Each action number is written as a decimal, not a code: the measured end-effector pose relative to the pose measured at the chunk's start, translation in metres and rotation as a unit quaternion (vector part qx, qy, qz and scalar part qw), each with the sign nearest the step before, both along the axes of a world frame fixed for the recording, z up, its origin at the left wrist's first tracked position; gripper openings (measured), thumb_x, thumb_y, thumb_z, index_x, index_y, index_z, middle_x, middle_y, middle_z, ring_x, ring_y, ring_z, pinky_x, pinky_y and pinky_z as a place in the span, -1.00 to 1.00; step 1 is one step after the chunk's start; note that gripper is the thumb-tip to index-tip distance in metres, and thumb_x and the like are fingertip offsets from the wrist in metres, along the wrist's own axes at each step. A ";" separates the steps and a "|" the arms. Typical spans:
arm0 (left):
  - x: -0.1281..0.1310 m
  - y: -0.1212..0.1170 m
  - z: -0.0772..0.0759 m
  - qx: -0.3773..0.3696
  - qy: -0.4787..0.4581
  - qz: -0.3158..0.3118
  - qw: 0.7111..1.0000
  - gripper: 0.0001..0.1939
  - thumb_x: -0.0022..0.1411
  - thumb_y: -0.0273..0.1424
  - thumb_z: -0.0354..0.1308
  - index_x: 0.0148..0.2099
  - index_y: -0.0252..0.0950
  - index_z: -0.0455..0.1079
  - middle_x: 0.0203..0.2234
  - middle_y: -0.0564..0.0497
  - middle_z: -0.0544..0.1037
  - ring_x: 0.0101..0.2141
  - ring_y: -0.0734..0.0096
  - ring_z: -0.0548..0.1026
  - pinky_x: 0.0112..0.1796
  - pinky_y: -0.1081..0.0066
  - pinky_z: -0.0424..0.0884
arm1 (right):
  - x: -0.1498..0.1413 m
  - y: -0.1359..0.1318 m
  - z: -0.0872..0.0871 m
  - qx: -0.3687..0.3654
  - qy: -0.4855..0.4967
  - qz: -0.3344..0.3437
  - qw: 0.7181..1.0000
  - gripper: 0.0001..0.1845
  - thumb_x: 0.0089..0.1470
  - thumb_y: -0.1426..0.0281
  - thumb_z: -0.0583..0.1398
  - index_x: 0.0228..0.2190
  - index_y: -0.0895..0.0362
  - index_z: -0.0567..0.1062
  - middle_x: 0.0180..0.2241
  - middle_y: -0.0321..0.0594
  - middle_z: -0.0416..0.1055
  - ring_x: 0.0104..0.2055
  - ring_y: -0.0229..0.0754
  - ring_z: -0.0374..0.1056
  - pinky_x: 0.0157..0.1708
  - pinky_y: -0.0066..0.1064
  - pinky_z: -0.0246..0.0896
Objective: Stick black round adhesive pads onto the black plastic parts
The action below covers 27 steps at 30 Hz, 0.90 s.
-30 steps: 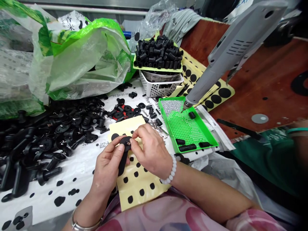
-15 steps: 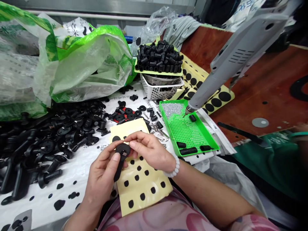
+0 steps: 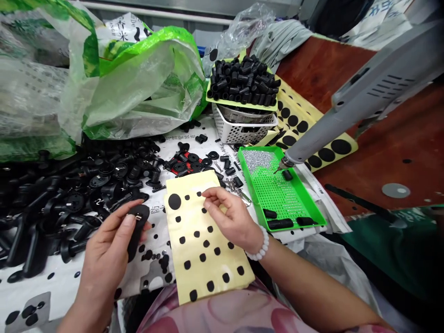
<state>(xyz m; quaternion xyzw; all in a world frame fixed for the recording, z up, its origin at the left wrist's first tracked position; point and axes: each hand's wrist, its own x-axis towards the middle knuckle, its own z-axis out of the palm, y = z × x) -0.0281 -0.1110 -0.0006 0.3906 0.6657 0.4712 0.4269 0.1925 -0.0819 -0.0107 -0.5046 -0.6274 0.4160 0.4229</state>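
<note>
My left hand (image 3: 109, 249) grips a black plastic part (image 3: 133, 236) with a round flat head, a short handle and a small metal piece at its centre. Several black dot stickers sit in rows on a pale yellow backing sheet (image 3: 190, 280) in front of me, with a larger black disc (image 3: 174, 201) near its upper left corner. Over the sheet's upper right edge is my right hand (image 3: 234, 222), thumb and fingertips pinched beside a small black dot (image 3: 199, 194). Whether anything lies between those fingertips I cannot make out.
Many black plastic parts (image 3: 100, 180) are heaped at left beside green-and-white plastic bags (image 3: 138, 88). A green tray (image 3: 294, 199) of small metal pieces stands at right under a grey power screwdriver (image 3: 322, 125). Behind it, short black tubes (image 3: 244, 83) are piled above a white basket (image 3: 229, 132).
My hands have parted. The left has carried the black plastic part to the left, off the sheet. My right hand has left the part and moved to the dots at the sheet's upper edge.
</note>
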 end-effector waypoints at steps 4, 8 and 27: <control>-0.020 0.010 -0.012 0.020 0.231 -0.053 0.971 -0.57 0.12 -0.11 0.18 0.04 -0.07 0.45 -0.36 0.07 0.58 -0.34 0.28 0.50 -0.30 0.45 0.35 | 0.006 0.004 0.002 0.110 -0.179 -0.021 0.978 -0.83 0.12 0.45 0.10 -0.24 0.17 0.45 -0.26 -0.08 0.44 -0.26 -0.13 0.36 -0.17 -0.23 0.27; -0.025 0.015 -0.022 0.047 0.445 -0.102 0.888 -0.50 0.22 -0.11 0.07 0.17 -0.13 0.32 -0.11 -0.12 0.53 -0.13 -0.03 0.48 -0.18 0.23 0.33 | -0.011 0.010 0.008 0.146 -0.298 0.041 0.942 -0.77 0.15 0.43 0.10 -0.20 0.23 0.49 -0.17 -0.01 0.42 -0.12 -0.02 0.31 -0.06 -0.15 0.19; 0.012 0.027 -0.030 0.195 0.650 -0.230 0.697 -0.56 0.27 -0.25 -0.02 0.07 -0.36 0.45 0.10 -0.39 0.37 0.14 -0.32 0.22 0.07 -0.26 0.03 | -0.056 0.044 -0.008 0.182 -0.504 0.117 0.836 -0.78 0.18 0.34 0.11 -0.28 0.16 0.54 -0.20 -0.04 0.37 -0.15 -0.02 0.17 -0.09 -0.18 -0.03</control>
